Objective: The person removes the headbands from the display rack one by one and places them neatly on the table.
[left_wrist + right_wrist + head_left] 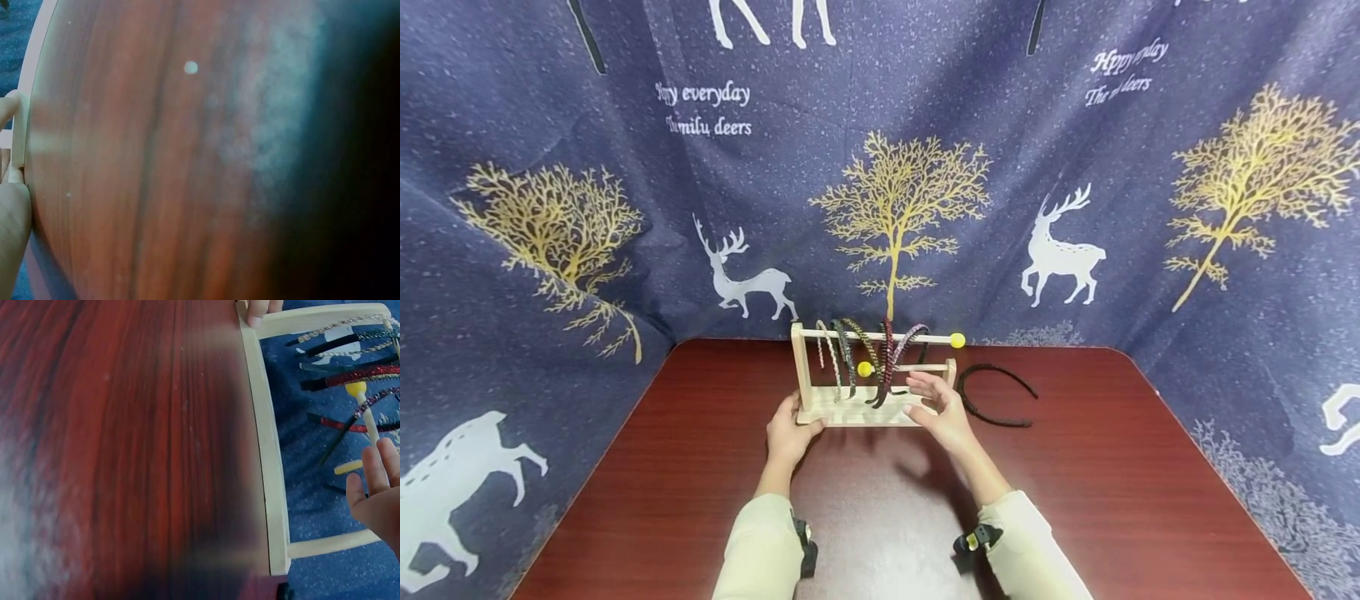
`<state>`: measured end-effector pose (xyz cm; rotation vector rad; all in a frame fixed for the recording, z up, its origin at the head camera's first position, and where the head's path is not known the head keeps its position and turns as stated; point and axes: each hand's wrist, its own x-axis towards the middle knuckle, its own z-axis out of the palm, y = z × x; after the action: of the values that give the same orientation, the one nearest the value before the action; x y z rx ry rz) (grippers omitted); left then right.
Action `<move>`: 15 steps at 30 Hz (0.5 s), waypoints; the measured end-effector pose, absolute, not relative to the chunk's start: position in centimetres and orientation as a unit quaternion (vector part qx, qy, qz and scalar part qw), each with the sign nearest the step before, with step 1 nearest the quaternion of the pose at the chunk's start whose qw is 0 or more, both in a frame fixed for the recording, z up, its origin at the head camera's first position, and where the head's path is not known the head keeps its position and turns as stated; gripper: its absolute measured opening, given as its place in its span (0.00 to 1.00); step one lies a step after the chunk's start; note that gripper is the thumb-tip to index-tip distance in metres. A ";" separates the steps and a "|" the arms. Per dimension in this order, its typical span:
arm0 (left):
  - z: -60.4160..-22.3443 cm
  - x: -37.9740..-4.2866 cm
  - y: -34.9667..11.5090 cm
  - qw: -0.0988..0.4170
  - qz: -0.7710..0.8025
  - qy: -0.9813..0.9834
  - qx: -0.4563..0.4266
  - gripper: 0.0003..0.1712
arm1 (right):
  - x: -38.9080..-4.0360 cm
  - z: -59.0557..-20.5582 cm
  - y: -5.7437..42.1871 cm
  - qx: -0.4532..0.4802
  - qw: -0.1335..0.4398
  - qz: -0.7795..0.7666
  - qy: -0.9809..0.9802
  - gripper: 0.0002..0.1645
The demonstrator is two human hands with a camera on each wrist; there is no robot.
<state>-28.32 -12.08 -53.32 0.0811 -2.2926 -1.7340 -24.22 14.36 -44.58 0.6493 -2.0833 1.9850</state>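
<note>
A pale wooden headband rack stands on the table, with two bars ending in yellow knobs. Several headbands hang on its upper bar, among them a red glittery headband and a purple glittery headband. My left hand grips the left end of the base, thumb along the front edge. Beside the rack's right end, my right hand holds nothing, fingers spread and loosely bent. In the right wrist view those fingers are close to the lower bar and its knob.
A black headband lies on the reddish-brown table, just right of the rack. Behind the table hangs a blue cloth printed with deer and golden trees.
</note>
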 end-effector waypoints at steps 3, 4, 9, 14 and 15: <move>-53.4 -28.3 -12.0 0.131 -0.599 -0.790 0.030 0.43 | -24.3 -44.5 13.8 0.220 0.099 0.665 -0.707 0.30; -53.4 -28.2 -12.0 0.130 -0.598 -0.790 0.031 0.43 | -24.4 -44.6 13.7 0.222 0.099 0.664 -0.707 0.30; -53.5 -28.2 -12.0 0.132 -0.596 -0.792 0.032 0.43 | -24.7 -44.8 13.1 0.234 0.100 0.645 -0.720 0.29; -53.3 -28.3 -12.1 0.134 -0.595 -0.792 0.029 0.42 | -24.7 -44.9 12.9 0.249 0.107 0.632 -0.726 0.27; -53.2 -28.4 -12.2 0.134 -0.595 -0.792 0.027 0.42 | -24.7 -45.0 12.9 0.252 0.109 0.634 -0.723 0.26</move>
<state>-28.37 -12.17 -53.23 0.0797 -2.2972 -1.7247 -24.67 12.91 -44.95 0.7402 -2.1277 1.8634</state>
